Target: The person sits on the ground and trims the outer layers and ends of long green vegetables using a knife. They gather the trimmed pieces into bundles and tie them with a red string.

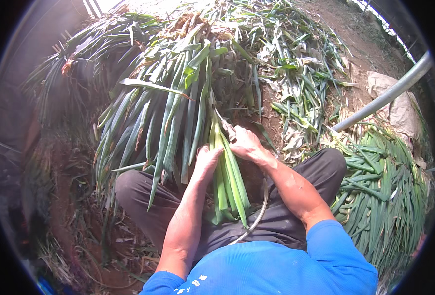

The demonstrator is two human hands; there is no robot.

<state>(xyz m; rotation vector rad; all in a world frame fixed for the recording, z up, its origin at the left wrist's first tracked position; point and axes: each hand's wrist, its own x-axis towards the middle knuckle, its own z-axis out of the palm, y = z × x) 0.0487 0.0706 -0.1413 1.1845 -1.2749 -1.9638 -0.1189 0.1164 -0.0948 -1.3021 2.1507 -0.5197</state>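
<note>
A green onion (pixel 231 184) with broad, pale green leaves lies along the middle of my lap, leaf ends toward me. My left hand (pixel 208 158) is closed round its stalk from the left. Close against the stalk's other side, my right hand (pixel 246 143) has its fingers curled shut. A small grey-brown piece shows at those fingertips; what it is I cannot make out. A thin pale hose (pixel 262 209) curves up from my lap toward the right hand, and its upper end is hidden.
Ahead and left, a large heap of green onions (pixel 151 115) hangs its leaves toward my knees. Loose leaves (pixel 301 91) litter the soil beyond. To the right lie another pile of green onions (pixel 379 184), a slanting metal pole (pixel 387 96) and a beige sack (pixel 399 110).
</note>
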